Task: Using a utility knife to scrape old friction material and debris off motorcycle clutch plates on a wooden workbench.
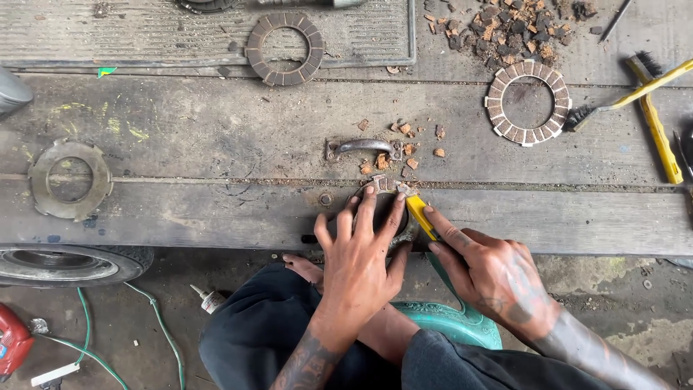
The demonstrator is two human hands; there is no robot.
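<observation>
My left hand (362, 249) presses flat on a ring-shaped friction plate (388, 185) lying on the worn wooden board (216, 209), fingers spread over its rim. My right hand (491, 271) grips a yellow-handled scraper (420, 214) whose tip meets the plate's right edge. Small brown lining chips (404, 148) lie scattered just beyond the plate, by a metal drawer handle (363, 147).
Other clutch rings lie about: a dark one (285, 48) at top centre, a pale-padded one (528, 102) at right, a bare metal disc (70, 179) at left. A chip pile (505, 29), yellow brushes (653, 108), a tyre (65, 263), a green cable (162, 328) and a glue tube (208, 298) surround me.
</observation>
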